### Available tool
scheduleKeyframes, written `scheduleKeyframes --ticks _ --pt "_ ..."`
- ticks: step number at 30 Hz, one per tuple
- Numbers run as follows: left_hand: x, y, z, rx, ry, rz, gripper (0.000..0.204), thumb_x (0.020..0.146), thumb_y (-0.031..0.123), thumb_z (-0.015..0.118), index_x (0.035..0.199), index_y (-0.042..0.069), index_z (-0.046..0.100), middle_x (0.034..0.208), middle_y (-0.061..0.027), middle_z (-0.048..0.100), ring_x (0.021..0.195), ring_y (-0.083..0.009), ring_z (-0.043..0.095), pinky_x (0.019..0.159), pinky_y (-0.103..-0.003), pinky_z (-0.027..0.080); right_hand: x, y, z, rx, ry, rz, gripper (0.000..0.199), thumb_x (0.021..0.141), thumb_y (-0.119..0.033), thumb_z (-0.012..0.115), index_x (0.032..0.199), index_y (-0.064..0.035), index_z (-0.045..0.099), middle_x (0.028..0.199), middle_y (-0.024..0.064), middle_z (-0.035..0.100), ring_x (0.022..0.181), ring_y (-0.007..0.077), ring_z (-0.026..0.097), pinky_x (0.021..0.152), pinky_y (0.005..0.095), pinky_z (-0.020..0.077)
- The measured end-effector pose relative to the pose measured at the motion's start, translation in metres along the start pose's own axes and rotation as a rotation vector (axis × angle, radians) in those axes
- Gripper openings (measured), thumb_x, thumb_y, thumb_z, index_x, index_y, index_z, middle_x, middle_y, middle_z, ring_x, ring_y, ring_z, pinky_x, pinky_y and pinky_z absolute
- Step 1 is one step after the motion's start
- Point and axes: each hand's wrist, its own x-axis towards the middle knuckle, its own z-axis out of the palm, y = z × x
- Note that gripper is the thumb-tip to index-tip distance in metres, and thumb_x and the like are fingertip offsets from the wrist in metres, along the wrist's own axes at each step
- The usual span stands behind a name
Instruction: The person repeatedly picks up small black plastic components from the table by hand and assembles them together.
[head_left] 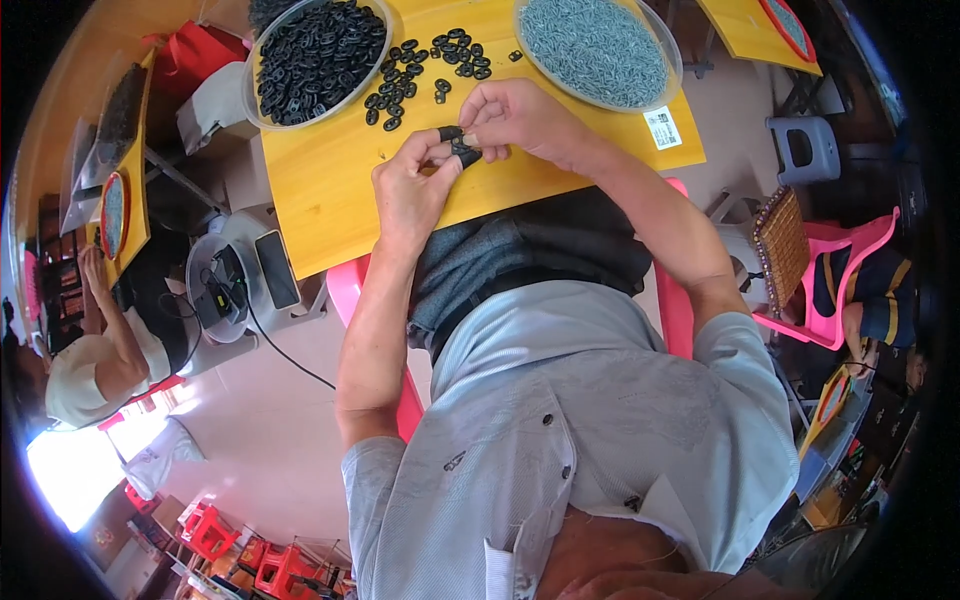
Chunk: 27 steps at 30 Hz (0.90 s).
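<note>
My left hand [408, 190], with black covers on the thumb and a fingertip, pinches a small black plastic part [461, 147] above the near half of the yellow table [330, 200]. My right hand [530, 118] meets it from the right, its thumb and fingers closed close against the part. Whatever those fingertips hold is too small to make out. Beyond my hands lie several loose black oval parts [392, 108], each with openings in it. A round tub [381, 70] heaped with the same black parts stands at the far left, and a tub of small silvery-blue screw-like pieces [595, 50] at the far right.
A pink chair [345, 290] is under me. Left of the table, a phone [276, 268] lies beside a clear tub holding black cables [225, 285]. Other people sit at yellow tables on both sides. A grey stool [805, 150] and a pink chair [850, 250] stand to the right.
</note>
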Motion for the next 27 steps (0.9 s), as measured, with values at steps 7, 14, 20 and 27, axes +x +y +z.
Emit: scheduleKeyframes --ticks 7,14,20,27 --pt "0.001 0.002 -0.001 0.063 -0.121 0.050 0.030 0.076 -0.007 0.071 0.104 -0.001 0.067 0.083 -0.0082 0.071 0.073 -0.0098 0.066 0.067 -0.025 0.054 -0.002 -0.006 -0.012 -0.114 -0.109 0.061 0.023 0.083 -0.009 0.067 0.102 0.0009 0.058 0.075 0.0045 0.062 0.061 0.0105 0.058 0.056 0.0226 0.0454" --pt "0.001 0.003 -0.003 0.078 -0.105 0.078 0.024 0.075 -0.006 0.072 0.098 -0.002 0.068 0.078 -0.0084 0.069 0.071 -0.0105 0.065 0.066 -0.025 0.053 -0.001 -0.005 -0.012 -0.033 -0.137 0.092 0.024 0.082 -0.008 0.066 0.102 0.0008 0.059 0.074 0.0050 0.062 0.061 0.0108 0.058 0.057 0.0223 0.0460" --pt "0.002 -0.001 -0.002 0.078 -0.095 0.075 0.021 0.074 -0.005 0.073 0.094 -0.002 0.066 0.074 -0.0071 0.067 0.068 -0.0109 0.064 0.064 -0.025 0.052 0.000 -0.004 -0.013 -0.019 -0.133 0.094 0.023 0.082 -0.008 0.066 0.103 0.0004 0.059 0.074 0.0050 0.063 0.062 0.0108 0.060 0.058 0.0219 0.0471" --pt "0.001 0.001 -0.003 0.120 -0.093 0.092 0.020 0.074 -0.004 0.073 0.093 -0.002 0.066 0.073 -0.0070 0.066 0.066 -0.0109 0.063 0.062 -0.025 0.051 -0.001 -0.004 -0.012 -0.019 -0.135 0.098 0.023 0.082 -0.009 0.067 0.102 -0.0001 0.059 0.072 0.0043 0.063 0.061 0.0098 0.060 0.056 0.0214 0.0466"
